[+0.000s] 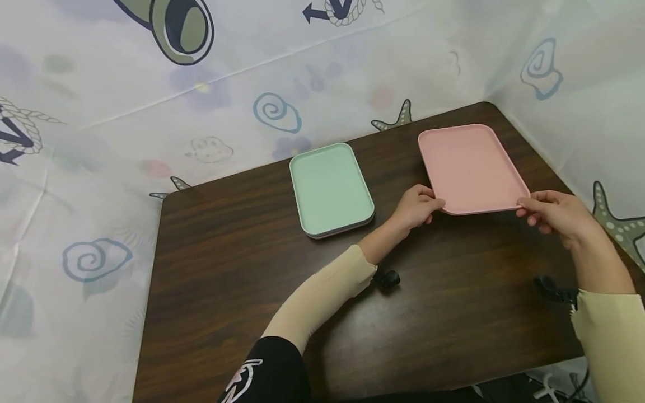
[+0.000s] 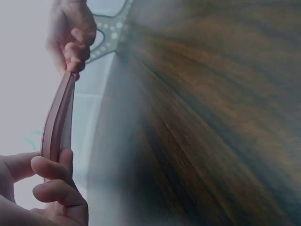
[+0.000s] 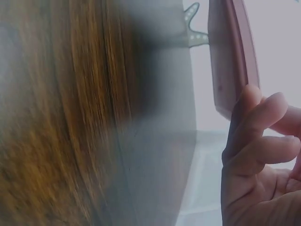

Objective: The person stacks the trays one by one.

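A pink tray (image 1: 471,168) is held just above the brown table (image 1: 242,291) at the right. My left hand (image 1: 418,206) pinches its near left corner, and my right hand (image 1: 554,212) pinches its near right corner. In the left wrist view the pink tray (image 2: 56,117) shows edge-on, with my left hand (image 2: 44,181) gripping its near end and my right hand (image 2: 73,37) at the far end. In the right wrist view the tray (image 3: 230,56) rises above the fingers (image 3: 256,122) of my right hand. A mint green tray (image 1: 330,187) lies flat on the table to the left, on top of another tray.
A patterned white curtain (image 1: 151,112) closes in the table at the back, left and right. The table's front edge (image 1: 353,386) runs near my body.
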Demonstrator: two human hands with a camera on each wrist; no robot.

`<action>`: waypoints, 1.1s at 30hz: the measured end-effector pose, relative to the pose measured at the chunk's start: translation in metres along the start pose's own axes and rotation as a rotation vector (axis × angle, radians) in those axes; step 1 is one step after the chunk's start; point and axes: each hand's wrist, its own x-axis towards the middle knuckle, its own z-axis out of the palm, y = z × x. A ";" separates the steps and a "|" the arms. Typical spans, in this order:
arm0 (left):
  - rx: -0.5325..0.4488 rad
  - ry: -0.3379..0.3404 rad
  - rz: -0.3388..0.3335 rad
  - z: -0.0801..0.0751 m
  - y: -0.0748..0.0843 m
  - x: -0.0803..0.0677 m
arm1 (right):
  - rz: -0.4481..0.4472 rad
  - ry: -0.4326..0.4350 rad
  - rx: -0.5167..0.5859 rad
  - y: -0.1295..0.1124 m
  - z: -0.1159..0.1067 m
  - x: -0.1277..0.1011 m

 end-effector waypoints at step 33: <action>-0.191 0.136 0.190 -0.134 -0.054 -0.208 | -0.190 -0.408 -0.001 -0.036 0.153 -0.047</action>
